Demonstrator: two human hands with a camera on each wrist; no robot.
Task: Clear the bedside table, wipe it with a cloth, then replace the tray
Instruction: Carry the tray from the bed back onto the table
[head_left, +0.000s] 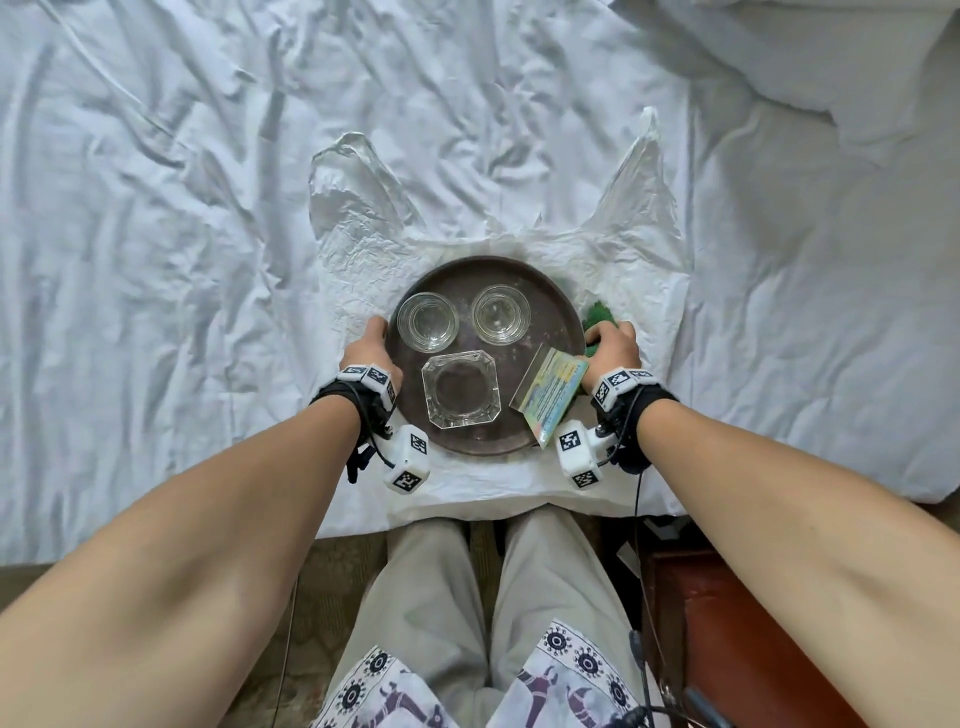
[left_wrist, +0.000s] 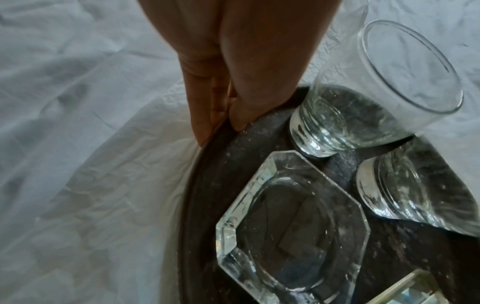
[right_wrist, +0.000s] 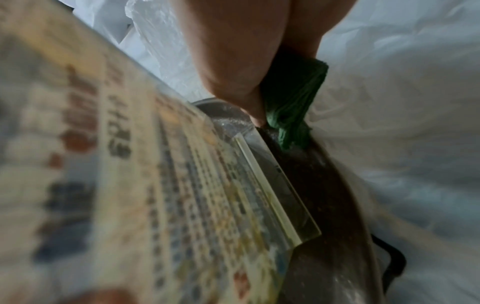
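A round dark tray (head_left: 555, 306) lies on the bed in front of me. On it stand two empty glasses (head_left: 427, 322) (head_left: 501, 314), a square glass ashtray (head_left: 461, 388) and a clear stand with a printed card (head_left: 550, 395). My left hand (head_left: 375, 332) grips the tray's left rim; in the left wrist view the left hand (left_wrist: 221, 119) pinches the rim of the tray (left_wrist: 207, 185) beside the ashtray (left_wrist: 293, 222). My right hand (head_left: 608, 338) grips the right rim with a bunched green cloth (head_left: 597, 313) in it. In the right wrist view the cloth (right_wrist: 293, 111) is pressed against the tray (right_wrist: 324, 195).
A crumpled white plastic bag (head_left: 363, 249) lies under the tray on the wrinkled white sheet (head_left: 156, 208). A heap of white bedding (head_left: 831, 67) lies at the far right. Dark wooden furniture (head_left: 727, 623) stands by my right leg.
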